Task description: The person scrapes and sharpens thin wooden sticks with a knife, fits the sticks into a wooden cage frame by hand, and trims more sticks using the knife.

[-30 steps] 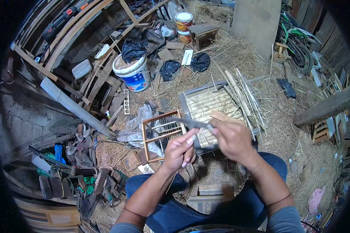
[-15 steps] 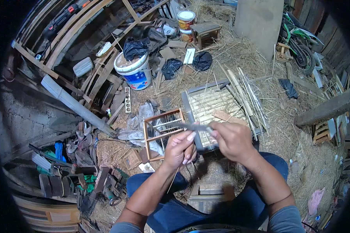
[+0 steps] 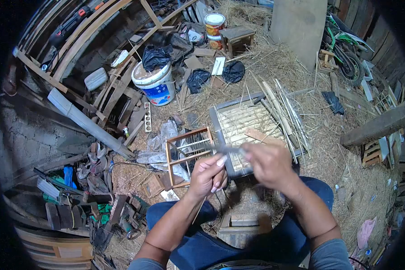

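My right hand [image 3: 270, 165] is closed around the handle end of a knife [image 3: 218, 148], whose grey blade points left and is smeared by motion. My left hand [image 3: 208, 174] is pinched just beneath the blade. A thin bamboo stick [image 3: 198, 211] runs down out of that hand between my forearm and my knee; its upper end is hard to make out near the blade. Just beyond my left hand stands a small wooden frame with thin bars [image 3: 169, 157]. Behind both hands lies a dark-edged tray [image 3: 217, 126] with bamboo strips on it.
Split bamboo lengths [image 3: 281, 110] lie across the tray's right side. A white bucket [image 3: 153, 83] stands at the back left, near a small wooden stool [image 3: 237, 36]. A wooden block [image 3: 238, 230] sits between my knees. Straw and shavings cover the ground.
My right hand and the knife have shifted slightly and are more blurred now. The left hand stays almost in place, still pinched.
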`<state>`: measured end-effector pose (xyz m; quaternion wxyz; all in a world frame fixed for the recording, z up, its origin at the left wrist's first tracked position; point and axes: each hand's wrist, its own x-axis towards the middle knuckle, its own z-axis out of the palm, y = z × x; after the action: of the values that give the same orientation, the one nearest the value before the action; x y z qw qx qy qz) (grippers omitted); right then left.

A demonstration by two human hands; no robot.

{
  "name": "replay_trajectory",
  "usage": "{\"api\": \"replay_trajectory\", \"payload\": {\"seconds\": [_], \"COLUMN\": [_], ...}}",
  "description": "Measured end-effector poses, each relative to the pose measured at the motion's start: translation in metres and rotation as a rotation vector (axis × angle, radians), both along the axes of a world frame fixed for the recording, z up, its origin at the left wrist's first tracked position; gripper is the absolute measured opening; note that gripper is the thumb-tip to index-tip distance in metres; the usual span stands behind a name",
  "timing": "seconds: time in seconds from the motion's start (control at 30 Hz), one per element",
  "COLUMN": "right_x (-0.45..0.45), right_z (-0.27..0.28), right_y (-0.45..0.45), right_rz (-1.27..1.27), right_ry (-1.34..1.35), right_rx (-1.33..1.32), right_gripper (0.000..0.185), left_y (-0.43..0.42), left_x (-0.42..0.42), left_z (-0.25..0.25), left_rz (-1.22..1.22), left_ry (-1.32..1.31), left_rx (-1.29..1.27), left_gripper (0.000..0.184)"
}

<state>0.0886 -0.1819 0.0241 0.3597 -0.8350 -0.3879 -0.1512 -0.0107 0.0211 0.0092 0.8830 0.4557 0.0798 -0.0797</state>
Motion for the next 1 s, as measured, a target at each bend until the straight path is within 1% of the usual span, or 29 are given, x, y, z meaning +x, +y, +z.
{"api": "replay_trajectory", "payload": {"seconds": [0.03, 0.07, 0.1, 0.17, 0.23, 0.3, 0.33, 0.43, 0.47, 0.5, 0.53, 0.57, 0.6, 0.63, 0.7, 0.73, 0.77, 0.87, 1.0], "right_x": [0.006, 0.011, 0.011, 0.012, 0.011, 0.011, 0.014, 0.025, 0.029, 0.028, 0.027, 0.024, 0.02, 0.014, 0.002, -0.006, -0.013, -0.021, -0.013], "right_z": [0.002, 0.011, 0.011, 0.004, -0.008, -0.003, -0.001, -0.005, -0.004, -0.007, -0.013, -0.017, -0.016, -0.013, -0.003, -0.007, -0.005, 0.0, -0.003], "right_y": [-0.001, -0.005, -0.005, -0.003, 0.004, 0.003, 0.002, -0.002, -0.003, -0.002, 0.0, 0.002, 0.001, 0.0, -0.001, 0.003, 0.003, 0.002, -0.001], "right_rz": [-0.051, -0.106, -0.109, 0.053, 0.103, 0.282, 0.284, 0.246, 0.199, 0.199, 0.185, 0.172, 0.123, 0.127, 0.049, 0.062, 0.066, 0.101, 0.134], "right_ry": [0.012, 0.145, 0.143, 0.294, 0.29, 1.086, 1.098, 1.16, 1.16, 1.157, 1.065, 0.974, 0.901, 0.901, 0.488, 0.411, 0.41, 0.268, 0.265], "right_rx": [-0.027, -0.081, -0.082, 0.141, 0.28, 0.549, 0.547, 0.616, 0.567, 0.568, 0.541, 0.513, 0.409, 0.409, 0.061, 0.109, 0.11, 0.054, 0.123], "right_gripper": [0.019, 0.021, 0.021, 0.025, 0.032, 0.039, 0.043, 0.043, 0.042, 0.042, 0.042, 0.041, 0.039, 0.039, 0.03, 0.026, 0.026, 0.023, 0.025], "left_y": [-0.001, -0.001, 0.0, 0.0, -0.003, -0.007, -0.008, -0.009, -0.01, -0.011, -0.011, -0.011, -0.009, -0.008, -0.005, -0.003, -0.003, 0.001, 0.002], "left_x": [0.0, -0.002, -0.001, -0.001, 0.0, 0.0, -0.001, -0.002, -0.002, -0.002, -0.001, -0.001, 0.0, 0.0, 0.001, 0.002, 0.002, 0.001, 0.003], "left_z": [-0.001, -0.001, -0.001, -0.002, -0.001, -0.001, -0.003, -0.001, 0.0, 0.001, 0.001, 0.002, 0.003, 0.003, 0.002, 0.002, 0.004, 0.008, 0.007], "left_rz": [0.006, -0.019, -0.021, -0.051, -0.063, -0.112, -0.122, -0.109, -0.112, -0.09, -0.067, -0.066, -0.072, -0.076, -0.051, -0.031, -0.028, -0.092, -0.106], "left_ry": [-0.005, -0.037, -0.04, -0.013, 0.0, 0.072, 0.058, 0.063, 0.061, 0.068, 0.074, 0.074, 0.063, 0.053, 0.066, 0.081, 0.079, 0.049, 0.007], "left_rx": [0.008, 0.018, 0.017, 0.02, 0.018, -0.015, -0.022, -0.056, -0.055, -0.003, 0.049, 0.05, -0.015, -0.08, -0.079, -0.079, -0.078, -0.02, -0.042], "left_gripper": [0.046, 0.047, 0.047, 0.046, 0.046, 0.047, 0.047, 0.047, 0.047, 0.047, 0.047, 0.047, 0.047, 0.047, 0.048, 0.05, 0.05, 0.052, 0.05]}}
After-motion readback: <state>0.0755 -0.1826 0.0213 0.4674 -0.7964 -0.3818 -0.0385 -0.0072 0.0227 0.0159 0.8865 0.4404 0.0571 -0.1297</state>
